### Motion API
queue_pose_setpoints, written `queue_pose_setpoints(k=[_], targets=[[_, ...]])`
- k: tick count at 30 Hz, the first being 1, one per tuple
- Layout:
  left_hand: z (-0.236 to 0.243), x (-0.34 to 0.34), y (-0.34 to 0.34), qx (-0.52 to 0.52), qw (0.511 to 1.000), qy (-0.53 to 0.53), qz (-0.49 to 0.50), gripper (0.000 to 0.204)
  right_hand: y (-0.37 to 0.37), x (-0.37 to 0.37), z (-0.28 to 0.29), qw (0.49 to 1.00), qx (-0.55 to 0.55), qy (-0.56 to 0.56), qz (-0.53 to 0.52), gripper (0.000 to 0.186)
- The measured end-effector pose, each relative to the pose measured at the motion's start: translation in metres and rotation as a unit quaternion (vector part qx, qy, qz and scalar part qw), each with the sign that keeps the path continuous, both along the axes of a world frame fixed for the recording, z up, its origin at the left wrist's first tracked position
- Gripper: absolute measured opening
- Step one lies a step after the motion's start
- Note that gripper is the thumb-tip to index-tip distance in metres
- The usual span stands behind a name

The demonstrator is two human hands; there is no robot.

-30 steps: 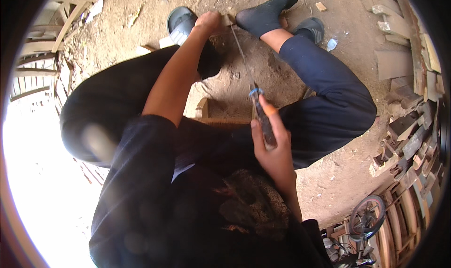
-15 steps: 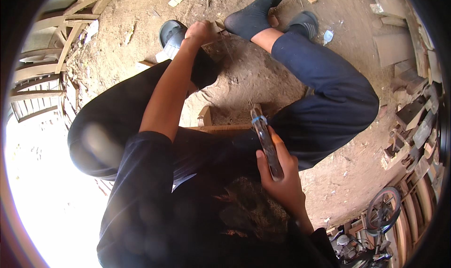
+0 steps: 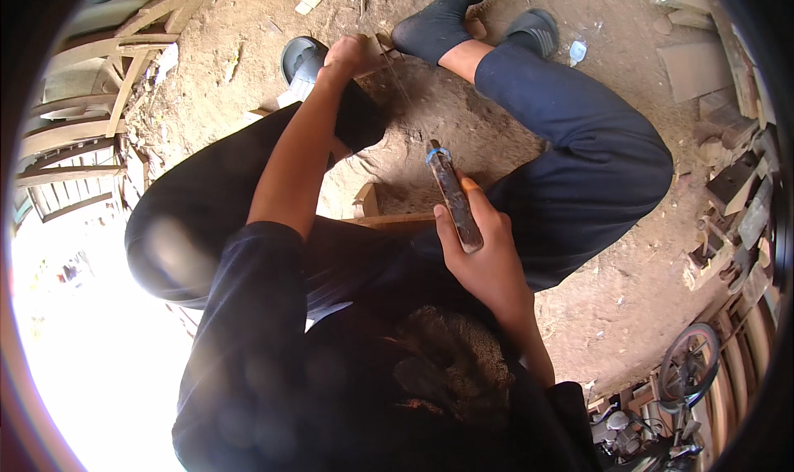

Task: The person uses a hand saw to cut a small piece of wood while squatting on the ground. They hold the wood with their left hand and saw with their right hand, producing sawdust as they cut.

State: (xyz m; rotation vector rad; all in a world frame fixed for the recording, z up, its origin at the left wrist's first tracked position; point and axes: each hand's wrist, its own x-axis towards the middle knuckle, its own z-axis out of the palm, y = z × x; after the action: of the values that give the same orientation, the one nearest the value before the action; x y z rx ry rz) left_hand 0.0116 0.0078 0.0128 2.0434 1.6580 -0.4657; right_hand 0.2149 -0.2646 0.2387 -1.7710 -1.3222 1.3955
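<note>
My left hand [image 3: 346,55] is closed at the far side, beside the socked foot [image 3: 434,30]. A small wooden piece [image 3: 376,52] shows at its fingers, which appear to grip it. Much nearer my lap, my right hand [image 3: 488,245] wraps round a worn, dark tool handle [image 3: 454,199] with a blue band near its far end. A thin, faint blade or wire [image 3: 399,82] runs from the wooden piece toward the handle; its middle blurs into the ground, so I cannot tell the tool's exact kind.
A dark sandal [image 3: 304,59] lies left of my left hand, another [image 3: 533,32] beyond my right leg. A wood block [image 3: 365,201] stands between my legs. Scrap wood [image 3: 732,183] lines the right edge, with a bicycle wheel [image 3: 689,364] lower right. Wooden frames [image 3: 124,67] stand at left.
My right hand and the tool handle have moved forward, away from my body and toward my left hand. The left hand stays in place by the foot.
</note>
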Motion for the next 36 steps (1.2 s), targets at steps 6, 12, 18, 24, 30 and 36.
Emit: queue_pose_setpoints(k=[6, 12, 18, 24, 30, 36], targets=[[-0.019, -0.005, 0.0, 0.034, 0.999, -0.01, 0.004, 0.061, -0.032, 0.012, 0.043, 0.998, -0.067, -0.005, -0.014, 0.045], [-0.041, -0.018, 0.008, 0.019, 1.0, -0.01, 0.005, 0.058, 0.009, -0.001, 0.015, 0.997, -0.077, -0.014, 0.023, 0.046], [-0.033, -0.009, 0.003, 0.018, 1.0, -0.008, 0.008, 0.059, -0.022, 0.003, 0.04, 0.997, -0.071, -0.034, 0.007, 0.046], [-0.02, -0.005, 0.0, -0.008, 1.0, 0.0, 0.018, 0.051, -0.017, 0.005, 0.028, 0.999, -0.034, 0.004, -0.003, 0.048], [-0.047, -0.018, 0.006, 0.019, 1.0, 0.009, 0.0, 0.056, -0.014, -0.01, 0.017, 0.998, -0.041, -0.037, 0.017, 0.048], [-0.033, -0.007, 0.0, 0.019, 1.0, 0.01, 0.023, 0.067, -0.046, 0.004, 0.044, 0.999, -0.039, -0.002, -0.034, 0.046]])
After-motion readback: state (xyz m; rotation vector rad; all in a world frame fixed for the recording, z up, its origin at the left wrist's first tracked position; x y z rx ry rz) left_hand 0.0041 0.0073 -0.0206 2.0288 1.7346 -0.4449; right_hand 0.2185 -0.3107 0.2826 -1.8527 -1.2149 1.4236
